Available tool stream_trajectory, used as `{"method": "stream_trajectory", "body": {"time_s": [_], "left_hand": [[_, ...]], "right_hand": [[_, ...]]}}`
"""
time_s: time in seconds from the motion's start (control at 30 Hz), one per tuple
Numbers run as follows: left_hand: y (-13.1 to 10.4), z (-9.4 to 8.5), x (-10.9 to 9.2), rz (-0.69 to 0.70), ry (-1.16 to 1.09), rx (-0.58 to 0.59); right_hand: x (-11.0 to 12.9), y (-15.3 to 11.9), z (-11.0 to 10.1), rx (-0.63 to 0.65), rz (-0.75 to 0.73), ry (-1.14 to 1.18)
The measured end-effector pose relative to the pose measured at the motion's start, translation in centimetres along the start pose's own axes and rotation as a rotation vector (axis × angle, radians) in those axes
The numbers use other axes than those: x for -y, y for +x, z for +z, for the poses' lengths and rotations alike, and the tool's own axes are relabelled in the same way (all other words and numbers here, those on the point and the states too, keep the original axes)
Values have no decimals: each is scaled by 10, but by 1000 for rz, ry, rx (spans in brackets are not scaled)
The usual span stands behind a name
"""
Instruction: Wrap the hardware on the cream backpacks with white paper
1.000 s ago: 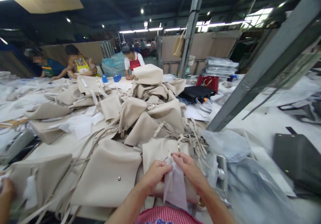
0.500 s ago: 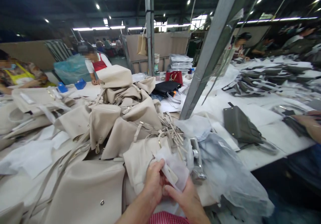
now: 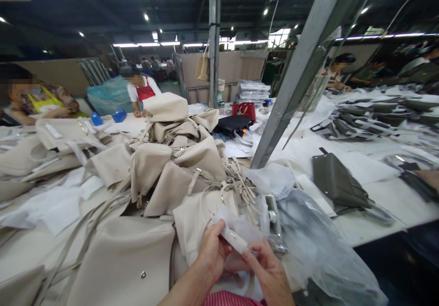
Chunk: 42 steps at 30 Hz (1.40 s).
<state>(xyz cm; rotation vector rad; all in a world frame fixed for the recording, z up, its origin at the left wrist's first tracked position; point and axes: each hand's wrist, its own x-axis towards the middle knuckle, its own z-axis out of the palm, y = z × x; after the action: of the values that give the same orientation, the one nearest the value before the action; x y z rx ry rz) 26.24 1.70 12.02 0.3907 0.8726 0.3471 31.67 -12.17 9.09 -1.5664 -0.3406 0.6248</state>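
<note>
My left hand is closed with thumb and fingers on a short pale strap that has a small metal fitting. My right hand pinches the strap's other end. A thin, translucent white sheet surrounds the strap between both hands. Just beyond them lies a beige handbag with its handles up. To the left, a larger beige bag with a metal eyelet lies flat. Loose beige straps are bunched behind the sheet.
Several beige bags are heaped ahead. A slanted metal post rises from the table. Clear plastic bags and a dark green bag lie to the right. Co-workers sit across the table, one in a red apron.
My right hand has moved its fingertips onto the end of the strap, and the strap now shows stretched between both hands. The view has shifted slightly left and up.
</note>
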Motion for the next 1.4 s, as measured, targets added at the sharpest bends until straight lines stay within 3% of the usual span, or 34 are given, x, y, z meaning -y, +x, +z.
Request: {"method": "stream_trajectory", "body": {"time_s": [0.13, 0.3, 0.6, 0.83, 0.97, 1.07, 1.23, 1.4], "left_hand": [[-11, -2, 0, 34, -9, 41], [-27, 0, 3, 85, 131, 195], [-18, -3, 2, 190, 226, 36], [-13, -7, 1, 177, 215, 5], [-11, -9, 0, 149, 159, 7], [-9, -11, -1, 115, 110, 2], [-8, -12, -5, 50, 49, 46], [-14, -10, -10, 45, -6, 109]], "right_hand": [[-1, 6, 3, -24, 138, 234], [-6, 12, 0, -19, 133, 179], [-11, 15, 1, -41, 148, 167], [8, 10, 8, -133, 307, 439], [14, 3, 10, 5, 356, 463], [11, 1, 9, 70, 327, 404], [6, 1, 7, 33, 206, 385], [9, 2, 3, 174, 93, 232]]}}
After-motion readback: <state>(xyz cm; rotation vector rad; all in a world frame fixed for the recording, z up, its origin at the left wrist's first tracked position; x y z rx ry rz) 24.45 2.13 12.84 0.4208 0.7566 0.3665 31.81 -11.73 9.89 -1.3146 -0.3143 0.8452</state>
